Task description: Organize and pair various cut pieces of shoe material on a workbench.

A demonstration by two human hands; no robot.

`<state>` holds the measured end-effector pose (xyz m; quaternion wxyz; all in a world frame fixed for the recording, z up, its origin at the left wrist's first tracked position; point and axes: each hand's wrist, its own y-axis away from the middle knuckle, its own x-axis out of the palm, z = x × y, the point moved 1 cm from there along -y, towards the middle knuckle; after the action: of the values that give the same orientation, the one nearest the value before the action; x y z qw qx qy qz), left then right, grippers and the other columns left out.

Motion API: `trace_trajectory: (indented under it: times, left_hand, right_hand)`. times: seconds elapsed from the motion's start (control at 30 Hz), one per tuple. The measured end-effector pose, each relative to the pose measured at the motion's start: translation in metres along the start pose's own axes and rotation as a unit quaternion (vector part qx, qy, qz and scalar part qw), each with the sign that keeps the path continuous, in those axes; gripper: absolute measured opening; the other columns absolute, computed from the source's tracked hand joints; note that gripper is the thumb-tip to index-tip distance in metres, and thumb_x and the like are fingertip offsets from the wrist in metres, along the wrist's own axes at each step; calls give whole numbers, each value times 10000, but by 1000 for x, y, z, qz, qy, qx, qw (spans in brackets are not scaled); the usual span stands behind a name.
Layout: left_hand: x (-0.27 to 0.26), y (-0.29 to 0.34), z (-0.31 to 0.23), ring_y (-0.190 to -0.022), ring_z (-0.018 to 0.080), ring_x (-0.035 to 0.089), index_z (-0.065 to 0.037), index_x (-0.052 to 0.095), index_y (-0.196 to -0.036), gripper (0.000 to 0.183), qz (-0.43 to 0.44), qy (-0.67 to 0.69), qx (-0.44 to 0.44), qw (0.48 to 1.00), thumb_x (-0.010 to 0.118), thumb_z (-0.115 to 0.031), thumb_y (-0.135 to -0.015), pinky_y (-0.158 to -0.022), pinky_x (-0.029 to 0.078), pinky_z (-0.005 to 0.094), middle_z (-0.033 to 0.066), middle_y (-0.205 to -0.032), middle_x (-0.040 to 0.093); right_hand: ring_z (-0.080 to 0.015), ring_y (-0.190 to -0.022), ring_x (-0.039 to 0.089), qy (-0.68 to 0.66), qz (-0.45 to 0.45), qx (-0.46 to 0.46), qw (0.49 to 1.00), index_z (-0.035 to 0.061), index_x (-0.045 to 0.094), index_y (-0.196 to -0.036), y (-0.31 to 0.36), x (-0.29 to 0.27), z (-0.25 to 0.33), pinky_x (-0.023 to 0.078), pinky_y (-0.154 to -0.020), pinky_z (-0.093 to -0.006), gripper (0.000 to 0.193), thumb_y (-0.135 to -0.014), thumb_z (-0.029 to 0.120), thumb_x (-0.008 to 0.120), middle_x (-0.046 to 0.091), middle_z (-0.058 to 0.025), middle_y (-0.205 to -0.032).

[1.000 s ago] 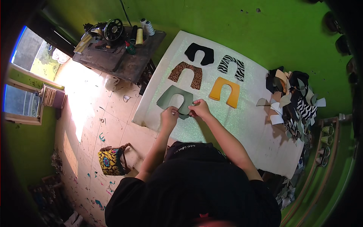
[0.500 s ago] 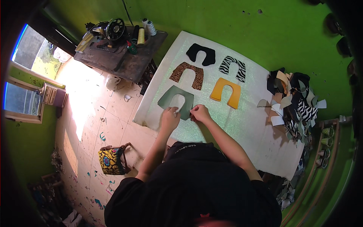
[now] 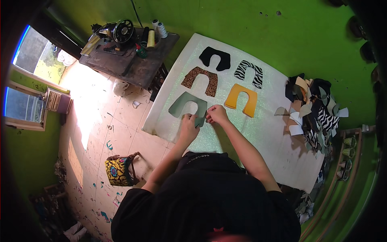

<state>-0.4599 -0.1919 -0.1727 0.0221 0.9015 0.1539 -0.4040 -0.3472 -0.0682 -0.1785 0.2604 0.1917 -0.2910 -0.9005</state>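
A stack of grey-green U-shaped material pieces (image 3: 180,104) lies at the near left of the pale table. My left hand (image 3: 188,126) has its fingers bent over the right leg of these pieces, at the inner edge. At the outer edge of that leg, my right hand (image 3: 217,114) is closed in a pinch; its fingertips are small and partly hidden. Beyond them lie U-shaped pieces in leopard print (image 3: 201,80) and black (image 3: 215,57). To the right are yellow U-shaped pieces (image 3: 242,99) and zebra-striped ones (image 3: 249,73).
The table (image 3: 278,153) has a shiny pale cover. A heap of scraps (image 3: 310,107) hangs at its right end. Far left, a sewing machine (image 3: 117,32) and thread cones (image 3: 162,30) stand on a dark table (image 3: 133,74). A patterned stool (image 3: 117,170) sits on the floor.
My left hand has shifted right, from the opening of the grey-green pieces onto their right leg. My right hand has moved slightly up and right along the outer edge.
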Motion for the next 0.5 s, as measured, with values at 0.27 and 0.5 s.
trace_trajectory:
  times: [0.27, 0.5]
  left_hand:
    - [-14, -5, -5, -751, 300, 571, 16, 600, -843, 288, -3, 5, -73, 997, 708, -103, -603, -679, 465, 350, 186, -826, 563]
    - [-12, -13, 6, -711, 298, 577, -14, 593, -802, 228, -37, 47, -97, 994, 694, -74, -606, -655, 459, 355, 156, -733, 588]
  right_hand:
    - [-160, -465, 588, 37, 45, 20, 998, -36, 553, -825, 4, 4, 5, 473, -407, -252, 172, -812, 135, 537, 618, -110, -665]
    - [-154, -446, 580, 72, 22, 13, 997, -36, 587, -796, 13, 8, 8, 463, -390, -256, 185, -805, 147, 556, 622, -112, -653]
